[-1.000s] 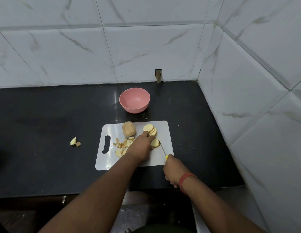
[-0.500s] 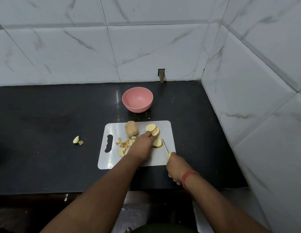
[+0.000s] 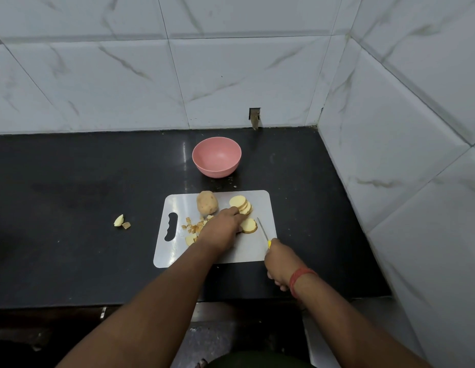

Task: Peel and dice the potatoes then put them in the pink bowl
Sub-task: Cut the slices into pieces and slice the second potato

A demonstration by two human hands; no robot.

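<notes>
A white cutting board (image 3: 260,251) lies on the black counter. On it sit a whole unpeeled potato (image 3: 206,202), a fanned stack of potato slices (image 3: 241,204), a thick potato slice (image 3: 249,226) and several small diced pieces (image 3: 193,227). My left hand (image 3: 221,230) rests on the board, fingertips holding the thick slice from its left. My right hand (image 3: 279,261) grips a yellow-handled knife (image 3: 263,232), its blade just right of that slice. The empty pink bowl (image 3: 216,156) stands behind the board.
Two potato scraps (image 3: 121,222) lie on the black counter (image 3: 71,197) left of the board. White tiled walls close the back and right side. A small wall fitting (image 3: 255,117) sits behind the bowl. The counter's front edge runs under my forearms.
The knife blade has drawn a little to the right, away from the thick slice. My left hand stays on the slice. The view has shifted slightly.
</notes>
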